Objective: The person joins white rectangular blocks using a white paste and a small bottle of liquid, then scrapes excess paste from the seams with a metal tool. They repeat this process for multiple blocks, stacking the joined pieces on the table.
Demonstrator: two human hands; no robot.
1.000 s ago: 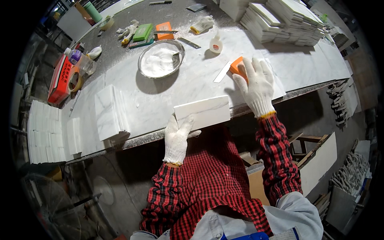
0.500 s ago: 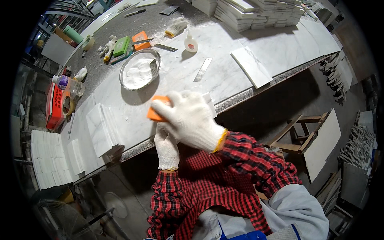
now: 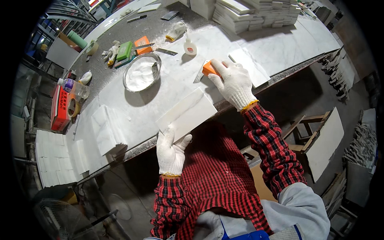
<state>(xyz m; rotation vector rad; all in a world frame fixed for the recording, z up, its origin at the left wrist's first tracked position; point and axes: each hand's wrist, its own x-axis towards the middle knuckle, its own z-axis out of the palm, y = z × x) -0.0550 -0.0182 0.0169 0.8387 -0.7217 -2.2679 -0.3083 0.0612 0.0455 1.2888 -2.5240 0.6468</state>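
A white marble tile (image 3: 187, 114) with grey veins lies slanted across the table's front edge. My left hand (image 3: 170, 154), in a white knit glove, grips its near left end, with some fingers hidden beneath. Over to the right, my gloved right hand (image 3: 234, 83) is closed on a small orange block (image 3: 210, 69), set down on the table beside a metal ruler (image 3: 199, 75). Farther back is a glass bowl (image 3: 125, 80) of white powder (image 3: 139, 77) with a flat blade in it.
A squeeze bottle (image 3: 190, 47), an orange box (image 3: 143, 42) and a green box (image 3: 124, 51) stand at the back. Marble tiles are stacked at far right (image 3: 248, 18) and near left (image 3: 106, 130). Another tile (image 3: 250, 66) lies right of my right hand. A plastic bottle (image 3: 76, 88) lies left.
My right hand has moved right and away with the orange block, off the tile. The tile, mostly hidden before, now shows, with my left hand at its near end.
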